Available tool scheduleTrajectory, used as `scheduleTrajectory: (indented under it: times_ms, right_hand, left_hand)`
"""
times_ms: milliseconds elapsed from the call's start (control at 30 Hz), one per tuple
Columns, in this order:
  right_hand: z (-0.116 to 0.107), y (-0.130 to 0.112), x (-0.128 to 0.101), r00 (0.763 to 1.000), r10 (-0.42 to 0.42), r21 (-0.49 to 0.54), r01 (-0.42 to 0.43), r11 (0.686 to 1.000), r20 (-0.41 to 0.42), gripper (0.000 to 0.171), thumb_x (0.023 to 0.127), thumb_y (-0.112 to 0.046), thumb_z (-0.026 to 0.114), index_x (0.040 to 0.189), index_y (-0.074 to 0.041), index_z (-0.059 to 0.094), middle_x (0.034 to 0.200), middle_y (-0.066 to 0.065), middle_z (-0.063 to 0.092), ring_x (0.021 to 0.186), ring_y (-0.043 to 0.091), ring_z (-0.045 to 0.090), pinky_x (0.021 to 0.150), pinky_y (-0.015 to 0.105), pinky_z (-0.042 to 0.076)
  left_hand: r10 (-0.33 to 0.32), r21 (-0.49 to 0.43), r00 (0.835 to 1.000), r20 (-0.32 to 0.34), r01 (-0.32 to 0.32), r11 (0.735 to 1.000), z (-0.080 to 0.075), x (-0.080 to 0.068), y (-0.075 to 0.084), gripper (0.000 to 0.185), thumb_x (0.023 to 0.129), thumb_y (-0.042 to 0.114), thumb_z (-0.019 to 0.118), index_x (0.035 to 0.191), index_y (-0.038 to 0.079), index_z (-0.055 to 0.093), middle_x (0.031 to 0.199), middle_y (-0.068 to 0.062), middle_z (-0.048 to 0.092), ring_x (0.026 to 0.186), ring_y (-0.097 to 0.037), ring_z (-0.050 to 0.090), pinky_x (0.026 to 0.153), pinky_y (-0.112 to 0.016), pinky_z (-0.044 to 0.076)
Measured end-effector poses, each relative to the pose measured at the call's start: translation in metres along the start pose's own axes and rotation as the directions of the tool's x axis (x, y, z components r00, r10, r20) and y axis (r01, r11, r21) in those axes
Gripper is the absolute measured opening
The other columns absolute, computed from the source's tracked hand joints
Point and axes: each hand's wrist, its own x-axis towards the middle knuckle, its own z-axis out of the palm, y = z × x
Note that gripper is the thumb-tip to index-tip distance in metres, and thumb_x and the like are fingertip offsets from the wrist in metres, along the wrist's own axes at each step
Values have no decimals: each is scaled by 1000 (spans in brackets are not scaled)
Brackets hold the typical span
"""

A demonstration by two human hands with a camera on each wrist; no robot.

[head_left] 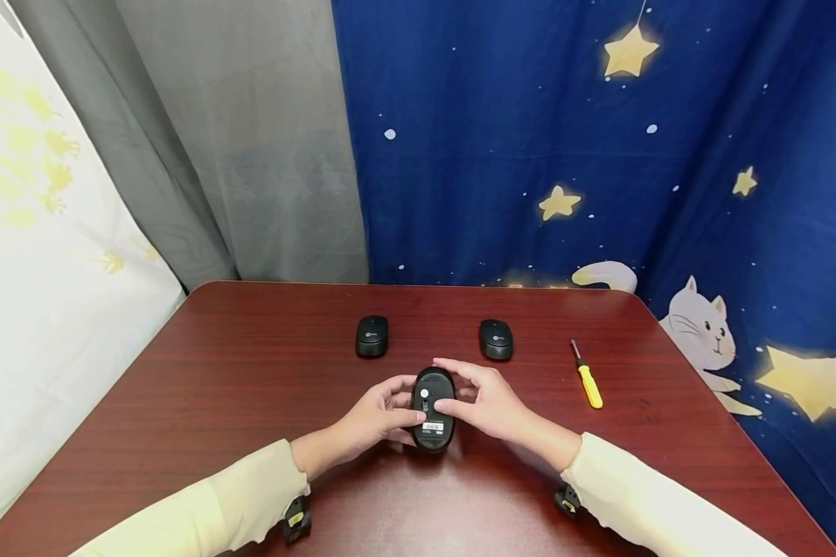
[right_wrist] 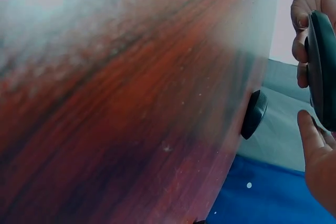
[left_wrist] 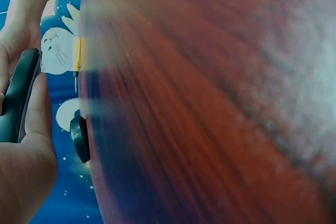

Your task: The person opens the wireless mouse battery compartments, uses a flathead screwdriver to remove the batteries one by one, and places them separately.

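A black computer mouse (head_left: pixel 433 408) is held upside down just above the red-brown table (head_left: pixel 237 402), its underside with a white label facing up. My left hand (head_left: pixel 395 408) grips its left side and my right hand (head_left: pixel 462 389) grips its right side, thumbs on the underside. The left wrist view shows the held mouse (left_wrist: pixel 18 98) edge-on beside my thumb (left_wrist: pixel 39 108). In the right wrist view the same mouse (right_wrist: pixel 323 72) sits between fingers of both hands.
Two more black mice (head_left: pixel 372 336) (head_left: pixel 496 339) lie upright farther back on the table. A screwdriver with a yellow handle (head_left: pixel 588 381) lies to the right. A grey curtain and a blue star-and-cat cloth (head_left: pixel 697 325) hang behind the table.
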Motion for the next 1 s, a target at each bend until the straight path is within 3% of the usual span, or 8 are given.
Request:
scheduleTrajectory:
  times_ms: [133, 333, 500, 700, 900, 1000]
  right_hand:
    - [1, 0, 0, 999, 37, 39, -38, 999, 26, 59, 83, -3, 75, 137, 2, 51, 113, 16, 67, 95, 22, 68, 81, 30, 55]
    - [2, -14, 0, 998, 51, 64, -53, 997, 30, 56, 83, 7, 72, 135, 9, 50, 114, 24, 64, 95, 31, 68, 79, 31, 56]
    - [2, -37, -2, 996, 86, 46, -88, 995, 35, 53, 84, 5, 71, 133, 10, 52, 113, 25, 65, 97, 32, 67, 81, 33, 55]
    - [3, -42, -2, 991, 133, 14, -133, 991, 7, 50, 86, 3, 70, 132, 9, 53, 111, 22, 67, 96, 30, 67, 77, 26, 56]
    - [2, -42, -1, 992, 124, 14, -124, 992, -1, 49, 87, 3, 69, 133, 8, 53, 113, 21, 66, 97, 29, 67, 77, 29, 56]
    - [2, -42, -1, 997, 78, 1, -77, 997, -19, 48, 87, 3, 68, 132, 7, 54, 118, 22, 64, 99, 30, 66, 80, 33, 56]
  left_hand:
    - [-3, -10, 1000, 3, 4, 1000, 0, 0, -2, 56, 89, -1, 63, 138, -5, 37, 115, -22, 63, 90, -26, 68, 69, -42, 58]
    - [-2, -6, 1000, 1, 2, 1000, -1, 0, -5, 56, 89, 0, 63, 139, -5, 37, 116, -22, 63, 91, -27, 68, 69, -42, 58]
    - [-10, -13, 1000, -5, 10, 1000, -2, -2, -5, 57, 89, 0, 64, 139, -6, 37, 116, -22, 63, 91, -27, 68, 69, -43, 58]
    - [-19, -18, 1000, 0, 19, 1000, -2, -3, -5, 57, 88, 0, 64, 138, -6, 38, 116, -23, 63, 91, -28, 68, 70, -44, 58]
    - [-13, -20, 1000, 0, 13, 1000, -2, -2, -4, 56, 89, -1, 63, 138, -6, 38, 116, -22, 63, 91, -27, 68, 69, -43, 58]
    - [-12, -23, 1000, 2, 12, 1000, -3, -2, -3, 56, 89, -1, 63, 139, -6, 37, 116, -22, 63, 91, -27, 68, 70, -43, 58]
